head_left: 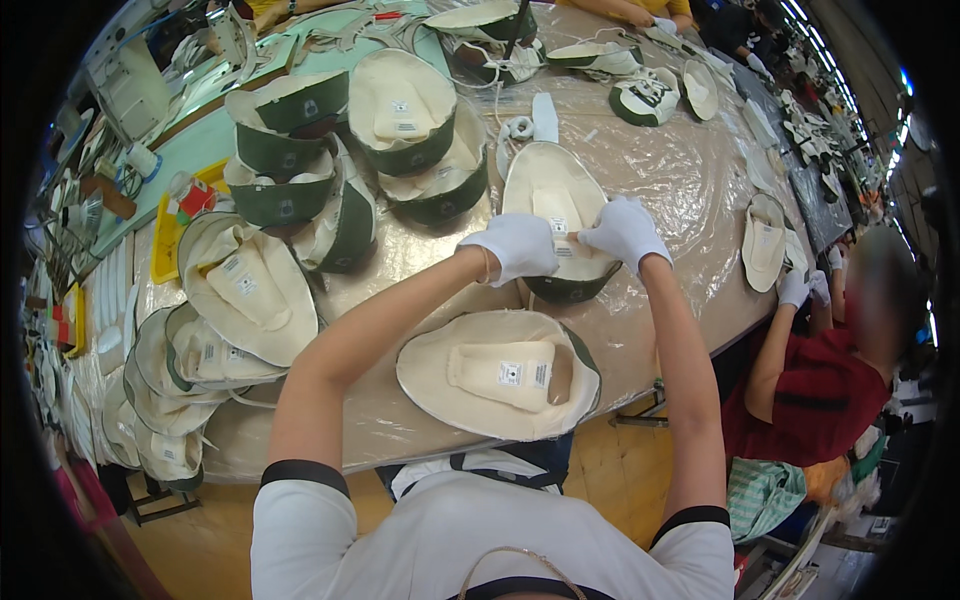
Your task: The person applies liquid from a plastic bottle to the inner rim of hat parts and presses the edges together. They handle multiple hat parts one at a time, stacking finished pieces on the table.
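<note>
Grip by either hand cannot be told for sure; the left hand, in a white glove, is bent over the near left side of the shoe top, and the right hand, gloved too, is curled at its right side, with its thumb turned in toward the white label; any pinch on the cloth is hidden; the shoe top is set on the shiny table cover, straight ahead of the body, with its green end nearest; it looks light and soft, hard to break but easy to bend, and perhaps a bit stiffer at the green end; it may slide on the smooth cover, so it is best held by both side edges; another shoe top is laid nearer the body.
</note>
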Demonstrator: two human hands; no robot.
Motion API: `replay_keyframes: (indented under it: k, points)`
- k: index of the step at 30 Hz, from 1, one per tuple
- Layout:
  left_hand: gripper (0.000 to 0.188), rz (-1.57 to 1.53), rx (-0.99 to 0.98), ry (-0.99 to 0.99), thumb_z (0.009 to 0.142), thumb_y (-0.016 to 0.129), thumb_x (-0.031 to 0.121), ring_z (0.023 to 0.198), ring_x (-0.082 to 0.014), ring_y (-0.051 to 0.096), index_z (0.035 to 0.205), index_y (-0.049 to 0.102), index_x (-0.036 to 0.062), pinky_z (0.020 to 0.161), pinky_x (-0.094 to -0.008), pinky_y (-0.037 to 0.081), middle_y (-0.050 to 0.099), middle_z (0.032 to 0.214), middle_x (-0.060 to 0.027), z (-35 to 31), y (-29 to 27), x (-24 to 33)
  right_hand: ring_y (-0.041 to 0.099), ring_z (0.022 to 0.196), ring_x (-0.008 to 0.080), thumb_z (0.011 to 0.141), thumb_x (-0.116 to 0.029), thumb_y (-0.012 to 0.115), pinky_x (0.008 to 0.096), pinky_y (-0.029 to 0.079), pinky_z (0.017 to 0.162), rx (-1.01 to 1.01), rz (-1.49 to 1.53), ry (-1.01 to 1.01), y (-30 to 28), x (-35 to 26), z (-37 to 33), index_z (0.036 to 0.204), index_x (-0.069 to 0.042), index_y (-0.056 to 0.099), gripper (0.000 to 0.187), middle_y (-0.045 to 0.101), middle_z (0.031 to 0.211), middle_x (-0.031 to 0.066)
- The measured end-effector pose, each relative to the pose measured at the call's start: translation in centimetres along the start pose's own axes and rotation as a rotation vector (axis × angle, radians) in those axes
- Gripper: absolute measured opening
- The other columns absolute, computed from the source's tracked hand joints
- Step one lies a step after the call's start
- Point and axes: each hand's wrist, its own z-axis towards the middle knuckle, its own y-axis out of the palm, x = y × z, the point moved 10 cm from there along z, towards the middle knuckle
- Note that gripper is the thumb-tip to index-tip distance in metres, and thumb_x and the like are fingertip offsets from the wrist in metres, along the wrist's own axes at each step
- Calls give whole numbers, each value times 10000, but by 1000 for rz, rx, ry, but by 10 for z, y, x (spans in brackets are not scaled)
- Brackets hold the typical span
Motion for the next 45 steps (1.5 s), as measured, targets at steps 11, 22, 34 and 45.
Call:
replay_keyframes:
  k: [11,22,34,45]
  points:
    - [358,-96,54,41,821,618,353,817,-380,686,880,744,23,777,-419,528,708,852,-204,-9,10,-5,594,1159,396,700,-646,766,418,495,964,18,14,-42,6,-18,4,1052,2,750,738,667,1179,251]
    - [355,-96,158,-31,766,689,340,813,-370,702,876,753,8,758,-420,547,716,844,-202,-5,5,-17,663,773,239,933,-390,588,358,505,749,-64,799,-75,19,15,16,1053,40,715,464,723,949,178]
    - [380,-92,91,-72,742,705,310,837,-404,701,909,745,-29,754,-417,551,708,883,-251,1,5,-30,684,763,372,669,-670,782,413,532,731,-198,338,-186,36,12,16,846,24,750,717,705,812,232]
    - [316,-114,129,-72,746,695,302,800,-400,687,864,743,13,744,-430,539,706,832,-219,5,10,-30,710,844,363,564,-601,816,412,551,762,-154,-75,-181,30,-8,18,917,-27,772,675,732,916,203]
